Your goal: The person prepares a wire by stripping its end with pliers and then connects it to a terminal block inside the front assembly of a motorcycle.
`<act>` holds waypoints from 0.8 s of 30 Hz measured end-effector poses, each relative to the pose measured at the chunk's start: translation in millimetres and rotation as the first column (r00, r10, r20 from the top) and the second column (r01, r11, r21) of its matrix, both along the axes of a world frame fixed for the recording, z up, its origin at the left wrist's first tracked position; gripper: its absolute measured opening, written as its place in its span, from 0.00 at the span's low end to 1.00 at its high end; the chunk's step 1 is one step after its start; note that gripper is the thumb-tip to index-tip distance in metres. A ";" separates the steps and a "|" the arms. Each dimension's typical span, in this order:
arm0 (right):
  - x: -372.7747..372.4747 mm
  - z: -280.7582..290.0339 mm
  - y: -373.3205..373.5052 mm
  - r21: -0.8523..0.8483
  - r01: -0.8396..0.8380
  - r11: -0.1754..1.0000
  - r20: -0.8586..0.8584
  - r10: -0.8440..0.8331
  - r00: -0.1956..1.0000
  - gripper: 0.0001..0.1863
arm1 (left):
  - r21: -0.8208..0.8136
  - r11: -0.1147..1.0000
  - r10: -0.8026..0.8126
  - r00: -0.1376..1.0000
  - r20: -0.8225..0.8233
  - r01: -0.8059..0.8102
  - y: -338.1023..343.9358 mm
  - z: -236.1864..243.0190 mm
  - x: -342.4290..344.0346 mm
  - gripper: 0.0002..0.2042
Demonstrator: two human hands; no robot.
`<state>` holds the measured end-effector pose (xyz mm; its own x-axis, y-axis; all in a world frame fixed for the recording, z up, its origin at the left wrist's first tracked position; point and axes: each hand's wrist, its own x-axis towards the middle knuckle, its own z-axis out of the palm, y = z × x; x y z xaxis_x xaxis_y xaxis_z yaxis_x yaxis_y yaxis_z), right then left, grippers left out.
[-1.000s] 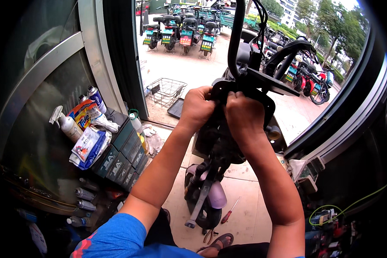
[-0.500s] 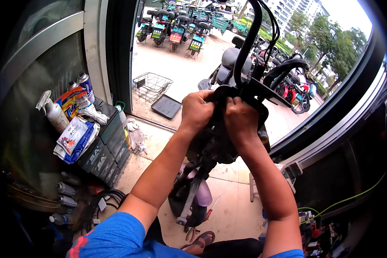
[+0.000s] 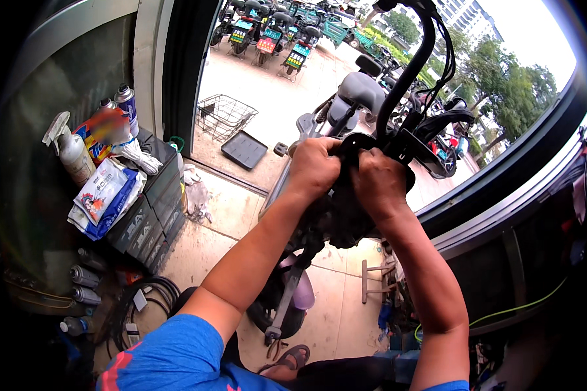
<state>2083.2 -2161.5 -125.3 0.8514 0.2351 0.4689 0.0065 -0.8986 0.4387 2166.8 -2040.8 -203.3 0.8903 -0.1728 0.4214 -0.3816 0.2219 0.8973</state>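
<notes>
In front of me stands an electric bike with a curved black handlebar [image 3: 407,75] and dangling black cables [image 3: 449,62]. My left hand [image 3: 314,168] is closed at the left edge of a black plastic panel [image 3: 351,144] below the handlebar. Against the same panel, just to the right, is my right hand [image 3: 379,182], its fingers curled in and knuckles up. Whatever the fingertips pinch is hidden behind the hands. Lower down, a purple-tinted mudguard [image 3: 304,292] sits over the front wheel [image 3: 262,314] between my forearms.
Left, a dark drawer cabinet [image 3: 155,207] carries a spray bottle [image 3: 76,156], cans and packets. Black cable coils [image 3: 160,287] and pliers [image 3: 277,350] lie on the floor. A wire basket [image 3: 225,116] and black tray [image 3: 244,150] are by the doorway; parked scooters stand outside.
My view has shifted, and the handlebar and both hands now appear further right. Both hands stay closed at the black panel. The screwdriver on the floor no longer shows.
</notes>
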 end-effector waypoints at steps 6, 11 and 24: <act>4.3 2.6 -2.8 -0.050 0.047 0.998 -0.074 -0.051 0.996 0.05 | -0.031 0.998 -0.056 0.998 -0.036 0.055 -0.9 -2.0 2.9 0.12; 0.9 2.6 -0.7 -0.148 0.031 0.989 -0.058 -0.040 0.998 0.05 | -0.085 0.993 -0.089 0.995 -0.042 0.085 -1.1 -2.0 4.0 0.15; -8.8 7.4 4.0 0.124 0.026 0.992 -0.038 -0.022 0.999 0.08 | 0.006 0.999 -0.046 0.999 0.012 0.046 -2.6 -4.7 5.8 0.13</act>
